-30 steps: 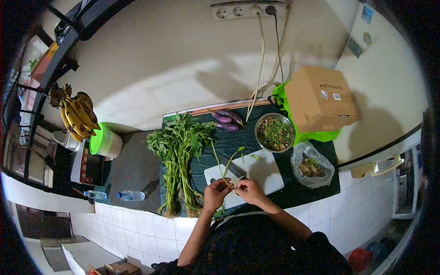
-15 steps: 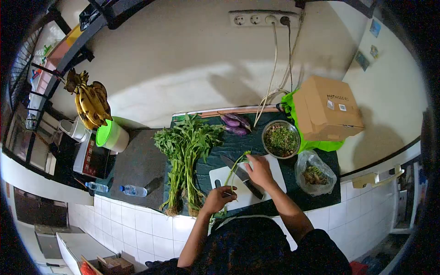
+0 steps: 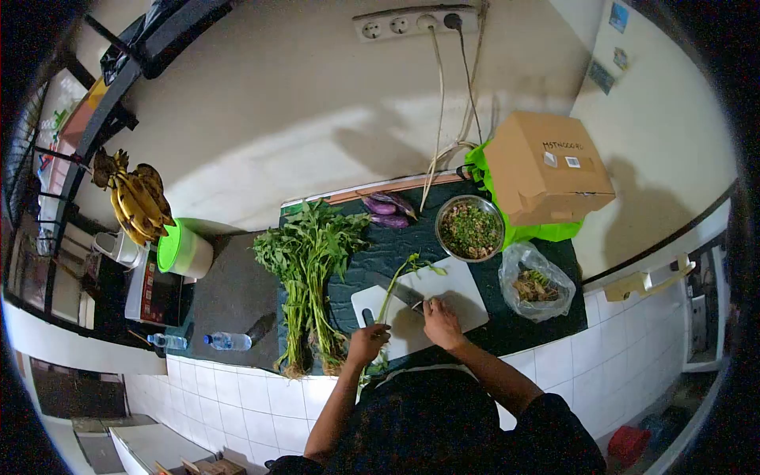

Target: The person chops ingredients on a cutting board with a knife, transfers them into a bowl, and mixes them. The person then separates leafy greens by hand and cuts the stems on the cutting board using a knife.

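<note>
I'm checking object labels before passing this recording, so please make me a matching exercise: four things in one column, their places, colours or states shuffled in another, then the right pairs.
Things
1. Eggplants
2. Knife
3. Plant stem
4. Metal bowl

Descriptions
A. Held in the left hand, its leafy end pointing away from the person
B. Filled with a chopped mix, beside the cardboard box
C. Purple, lying near the wall
D. Handle in the right hand, over the white cutting board

Right pairs: 1-C, 2-D, 3-A, 4-B
</note>
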`<move>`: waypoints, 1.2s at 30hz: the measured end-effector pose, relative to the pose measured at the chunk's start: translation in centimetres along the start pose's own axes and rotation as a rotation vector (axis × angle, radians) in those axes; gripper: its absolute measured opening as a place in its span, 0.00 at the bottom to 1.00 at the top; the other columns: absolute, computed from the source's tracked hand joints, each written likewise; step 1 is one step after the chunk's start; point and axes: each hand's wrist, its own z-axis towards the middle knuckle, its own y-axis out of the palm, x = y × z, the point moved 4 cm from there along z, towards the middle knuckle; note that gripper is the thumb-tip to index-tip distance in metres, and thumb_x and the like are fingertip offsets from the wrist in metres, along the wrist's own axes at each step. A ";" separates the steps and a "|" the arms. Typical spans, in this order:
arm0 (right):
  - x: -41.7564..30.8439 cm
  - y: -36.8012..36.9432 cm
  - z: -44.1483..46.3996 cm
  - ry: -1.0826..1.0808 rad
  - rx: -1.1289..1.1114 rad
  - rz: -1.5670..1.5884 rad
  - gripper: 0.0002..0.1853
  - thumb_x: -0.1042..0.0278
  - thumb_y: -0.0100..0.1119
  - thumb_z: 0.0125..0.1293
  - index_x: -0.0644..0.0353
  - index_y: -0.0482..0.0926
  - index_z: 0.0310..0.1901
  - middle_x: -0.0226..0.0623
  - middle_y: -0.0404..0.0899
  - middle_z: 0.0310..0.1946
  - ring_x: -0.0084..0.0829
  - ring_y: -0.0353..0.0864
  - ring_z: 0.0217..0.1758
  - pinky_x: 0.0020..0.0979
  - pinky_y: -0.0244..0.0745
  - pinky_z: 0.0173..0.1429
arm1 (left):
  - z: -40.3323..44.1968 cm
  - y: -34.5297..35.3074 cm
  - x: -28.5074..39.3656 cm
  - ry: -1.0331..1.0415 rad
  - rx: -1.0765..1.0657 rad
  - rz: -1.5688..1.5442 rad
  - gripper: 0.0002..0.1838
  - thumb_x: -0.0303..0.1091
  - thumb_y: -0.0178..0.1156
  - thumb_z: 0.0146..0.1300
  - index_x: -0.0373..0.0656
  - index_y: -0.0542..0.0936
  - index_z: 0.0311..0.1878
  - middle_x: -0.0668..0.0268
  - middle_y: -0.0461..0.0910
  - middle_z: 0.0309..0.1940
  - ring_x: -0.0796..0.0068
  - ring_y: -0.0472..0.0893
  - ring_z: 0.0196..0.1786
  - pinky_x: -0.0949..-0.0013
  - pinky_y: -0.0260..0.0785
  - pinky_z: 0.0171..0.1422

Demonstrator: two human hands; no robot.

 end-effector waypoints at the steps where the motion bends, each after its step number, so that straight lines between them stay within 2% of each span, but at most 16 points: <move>1: 0.3 -0.3 0.5 -0.041 -0.001 -0.030 0.15 0.69 0.51 0.61 0.66 0.74 0.48 0.48 0.70 0.43 0.50 0.72 0.49 0.48 0.72 0.48 | 0.0 0.4 -0.3 -0.065 -0.021 -0.151 0.17 0.36 0.67 0.57 0.41 0.83 0.49 0.57 0.86 0.34 0.67 0.86 0.36 0.66 0.76 0.42; 2: 0.7 -0.5 1.0 -0.040 0.009 -0.033 0.15 0.69 0.51 0.61 0.66 0.74 0.48 0.48 0.70 0.43 0.50 0.72 0.49 0.48 0.72 0.48 | 0.6 1.3 -1.9 -0.075 -0.046 -0.134 0.16 0.37 0.66 0.58 0.42 0.84 0.48 0.58 0.86 0.34 0.71 0.86 0.35 0.68 0.76 0.42; 4: 0.3 -1.8 1.8 -0.111 0.045 -0.306 0.14 0.68 0.56 0.55 0.60 0.79 0.44 0.47 0.71 0.45 0.44 0.73 0.48 0.38 0.76 0.44 | 0.9 1.9 -3.2 -0.101 0.005 -0.101 0.16 0.38 0.66 0.58 0.42 0.84 0.48 0.58 0.86 0.34 0.72 0.85 0.36 0.69 0.76 0.42; 7: -0.4 -4.4 3.6 -0.084 0.034 -0.224 0.12 0.68 0.55 0.54 0.64 0.79 0.39 0.44 0.72 0.42 0.44 0.71 0.48 0.45 0.72 0.46 | 1.1 2.1 -4.9 -0.148 0.078 0.002 0.15 0.39 0.65 0.59 0.43 0.85 0.47 0.61 0.87 0.34 0.75 0.85 0.36 0.69 0.76 0.43; 13: 0.9 -11.2 4.6 0.017 -0.086 -0.271 0.11 0.65 0.58 0.51 0.61 0.85 0.33 0.47 0.82 0.36 0.48 0.83 0.38 0.46 0.77 0.39 | 0.9 1.3 -3.9 -0.186 0.035 0.039 0.15 0.38 0.65 0.57 0.44 0.84 0.47 0.59 0.86 0.35 0.68 0.86 0.37 0.66 0.76 0.45; 16: 1.4 -16.3 2.5 0.179 -0.176 -0.162 0.12 0.64 0.58 0.52 0.62 0.84 0.33 0.48 0.81 0.35 0.49 0.83 0.39 0.48 0.78 0.41 | 1.4 1.5 -4.0 -0.071 0.066 0.032 0.16 0.35 0.65 0.57 0.42 0.83 0.49 0.57 0.86 0.36 0.63 0.86 0.38 0.64 0.76 0.45; 18: 2.4 -17.1 0.0 0.244 -0.119 -0.058 0.13 0.62 0.59 0.52 0.64 0.81 0.32 0.50 0.81 0.34 0.49 0.83 0.33 0.48 0.78 0.39 | 1.7 1.8 -3.3 0.005 -0.007 0.030 0.17 0.32 0.63 0.58 0.40 0.82 0.51 0.56 0.86 0.36 0.60 0.86 0.39 0.63 0.76 0.45; 21: 3.3 -15.6 -3.0 0.283 -0.136 0.108 0.14 0.59 0.59 0.55 0.64 0.79 0.32 0.51 0.80 0.30 0.52 0.82 0.34 0.50 0.77 0.40 | 2.9 3.6 -2.1 0.127 -0.139 0.001 0.15 0.29 0.61 0.58 0.38 0.82 0.49 0.53 0.85 0.35 0.58 0.85 0.38 0.62 0.76 0.44; 22: 3.4 -14.6 -3.9 0.336 -0.187 0.169 0.15 0.57 0.57 0.57 0.64 0.77 0.33 0.53 0.80 0.28 0.53 0.82 0.34 0.52 0.77 0.41 | 2.9 4.2 -1.4 0.278 -0.052 -0.027 0.12 0.28 0.59 0.58 0.38 0.82 0.46 0.52 0.84 0.33 0.56 0.84 0.36 0.59 0.75 0.43; 23: 4.1 -12.2 -5.0 0.384 -0.212 0.171 0.16 0.56 0.56 0.62 0.64 0.76 0.32 0.53 0.79 0.25 0.55 0.81 0.32 0.53 0.76 0.38 | 2.9 4.6 -1.6 0.278 -0.058 -0.035 0.12 0.28 0.59 0.58 0.38 0.82 0.46 0.52 0.84 0.33 0.56 0.84 0.36 0.59 0.75 0.43; 25: 3.7 -9.6 -6.8 0.399 -0.219 0.133 0.19 0.52 0.53 0.67 0.64 0.76 0.32 0.53 0.79 0.26 0.56 0.80 0.31 0.53 0.76 0.37 | 2.8 5.2 -1.2 0.171 -0.225 0.199 0.15 0.40 0.60 0.62 0.43 0.82 0.49 0.53 0.84 0.36 0.52 0.83 0.39 0.55 0.75 0.44; 29: 3.7 -5.2 -8.9 0.327 -0.218 0.120 0.21 0.49 0.49 0.70 0.63 0.75 0.38 0.54 0.79 0.31 0.54 0.81 0.33 0.52 0.76 0.38 | 1.7 5.7 -1.1 0.159 -0.129 0.108 0.15 0.32 0.60 0.57 0.41 0.83 0.48 0.49 0.82 0.33 0.49 0.82 0.38 0.55 0.73 0.45; 30: 3.3 -5.2 -9.0 0.359 -0.313 0.076 0.21 0.49 0.47 0.71 0.63 0.74 0.39 0.53 0.80 0.32 0.53 0.82 0.35 0.50 0.77 0.39 | 1.7 5.8 -1.4 0.158 -0.126 0.111 0.15 0.32 0.60 0.57 0.41 0.83 0.48 0.49 0.82 0.33 0.49 0.82 0.38 0.55 0.73 0.45; 33: 2.7 -4.7 -8.9 0.281 -0.285 0.063 0.21 0.50 0.46 0.72 0.63 0.74 0.40 0.52 0.80 0.32 0.52 0.82 0.36 0.49 0.78 0.40 | 1.8 5.6 -1.7 0.190 -0.123 0.110 0.14 0.35 0.60 0.59 0.43 0.83 0.48 0.51 0.83 0.31 0.51 0.83 0.35 0.55 0.74 0.43; 35: 3.5 -2.1 -9.4 0.274 -0.309 0.046 0.20 0.50 0.46 0.72 0.64 0.74 0.41 0.52 0.81 0.32 0.52 0.83 0.35 0.49 0.78 0.40 | 1.9 5.6 -1.7 -0.093 -0.290 0.122 0.14 0.37 0.60 0.61 0.45 0.83 0.48 0.52 0.83 0.30 0.54 0.84 0.33 0.56 0.75 0.42; 36: 3.5 -1.8 -9.3 0.270 -0.334 0.028 0.20 0.51 0.45 0.72 0.64 0.73 0.42 0.52 0.81 0.32 0.52 0.83 0.35 0.49 0.79 0.40 | 1.9 5.7 -1.9 -0.092 -0.290 0.122 0.14 0.37 0.60 0.61 0.45 0.83 0.48 0.52 0.83 0.30 0.54 0.84 0.33 0.56 0.75 0.42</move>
